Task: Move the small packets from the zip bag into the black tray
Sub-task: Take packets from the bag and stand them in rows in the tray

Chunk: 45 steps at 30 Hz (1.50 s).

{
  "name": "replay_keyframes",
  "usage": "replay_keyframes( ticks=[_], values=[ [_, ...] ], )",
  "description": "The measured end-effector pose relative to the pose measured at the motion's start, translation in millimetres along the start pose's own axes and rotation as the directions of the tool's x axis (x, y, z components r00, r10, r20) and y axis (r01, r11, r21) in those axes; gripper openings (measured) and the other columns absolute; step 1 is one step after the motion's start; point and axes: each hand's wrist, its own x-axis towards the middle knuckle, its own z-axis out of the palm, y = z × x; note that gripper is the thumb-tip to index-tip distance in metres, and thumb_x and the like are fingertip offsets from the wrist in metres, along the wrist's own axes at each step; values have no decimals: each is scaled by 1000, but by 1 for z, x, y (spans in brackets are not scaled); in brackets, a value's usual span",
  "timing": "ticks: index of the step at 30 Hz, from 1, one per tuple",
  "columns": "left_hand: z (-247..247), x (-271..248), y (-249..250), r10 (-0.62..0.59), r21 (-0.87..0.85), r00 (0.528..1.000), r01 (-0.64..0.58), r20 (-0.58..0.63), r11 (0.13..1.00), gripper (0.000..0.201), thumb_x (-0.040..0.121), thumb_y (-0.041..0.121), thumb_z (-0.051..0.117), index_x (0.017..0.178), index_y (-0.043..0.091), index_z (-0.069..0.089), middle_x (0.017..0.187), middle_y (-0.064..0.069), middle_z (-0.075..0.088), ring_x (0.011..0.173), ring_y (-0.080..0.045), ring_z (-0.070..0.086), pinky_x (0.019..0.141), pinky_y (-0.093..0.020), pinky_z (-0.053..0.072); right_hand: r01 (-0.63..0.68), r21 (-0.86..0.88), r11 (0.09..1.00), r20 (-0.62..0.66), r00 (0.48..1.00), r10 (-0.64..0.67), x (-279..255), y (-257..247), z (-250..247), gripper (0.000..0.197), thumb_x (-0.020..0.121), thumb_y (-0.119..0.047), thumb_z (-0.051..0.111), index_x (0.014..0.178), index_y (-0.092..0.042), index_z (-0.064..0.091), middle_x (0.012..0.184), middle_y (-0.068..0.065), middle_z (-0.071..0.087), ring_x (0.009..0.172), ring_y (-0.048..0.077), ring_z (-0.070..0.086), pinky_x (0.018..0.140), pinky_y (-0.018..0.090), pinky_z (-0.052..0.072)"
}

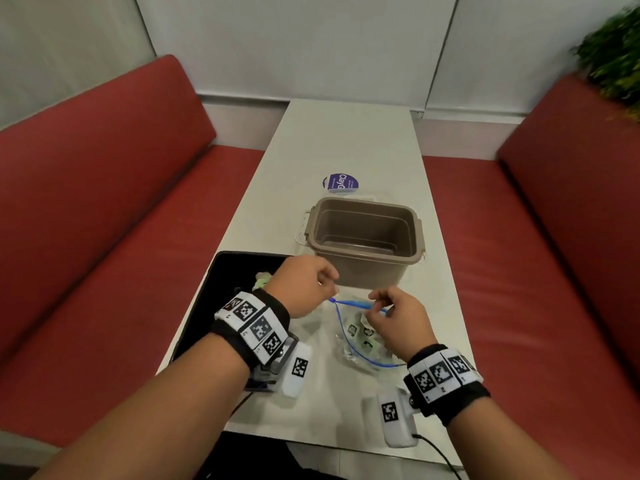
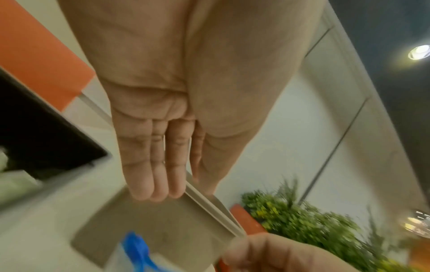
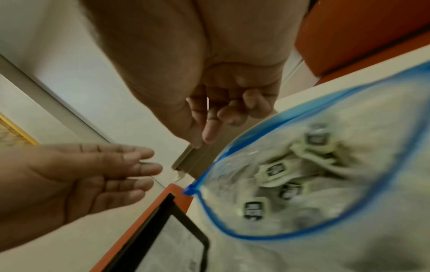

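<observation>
A clear zip bag (image 1: 349, 344) with a blue zip rim lies open on the white table, and several small white packets (image 1: 360, 332) (image 3: 272, 171) are inside it. My right hand (image 1: 375, 303) (image 3: 223, 117) pinches the far side of the bag's rim with curled fingers. My left hand (image 1: 329, 282) (image 2: 156, 184) (image 3: 139, 171) hovers empty by the bag's left corner, fingers straight in both wrist views. The black tray (image 1: 214, 306) (image 2: 46, 138) sits to the left, partly under my left wrist, with a pale packet (image 1: 263, 277) in it.
An empty brown plastic bin (image 1: 363, 268) (image 2: 163, 230) stands just behind the bag and my hands. A purple-labelled round pack (image 1: 341, 183) lies behind the bin. Red benches (image 1: 104, 237) flank the narrow table, and a plant (image 1: 613, 53) sits at the back right.
</observation>
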Motion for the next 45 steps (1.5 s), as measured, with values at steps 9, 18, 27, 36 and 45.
replay_keyframes(
  ticks=[9,18,27,36,45],
  values=[
    [122,7,29,52,285,949,-145,311,948,21,91,21,59,100,16,76,100,-5,73,95,-24,66,86,-33,51,-197,-331,923,51,973,226,-43,77,-15,24,77,-27,77,101,-31,75,123,2,50,108,23,57,96,26,44],
    [168,9,34,-139,411,967,40,215,911,17,91,23,54,75,19,60,70,1,57,72,-22,60,62,-30,45,-183,-166,969,-8,983,184,-43,88,-9,27,85,-18,71,112,-22,70,119,3,58,96,22,64,95,27,47],
    [178,8,34,-186,352,970,121,156,928,18,87,30,57,89,19,72,89,0,71,86,-22,66,75,-35,57,-186,-50,981,3,983,186,-45,95,-9,29,86,-9,68,111,-22,71,114,2,59,96,22,66,94,34,52],
    [176,9,36,-227,387,960,149,164,910,21,81,41,66,95,27,73,102,3,69,104,-22,61,89,-39,48,-196,38,980,19,981,195,-43,91,-9,24,86,-10,68,105,-26,71,111,0,57,96,22,65,90,33,55],
    [146,4,45,-176,157,978,158,112,975,14,83,28,63,88,23,74,90,4,73,87,-17,67,83,-37,57,-205,-16,979,36,978,205,-39,87,-16,28,83,-7,67,102,-28,68,114,2,57,92,22,66,90,37,55]
  ],
)
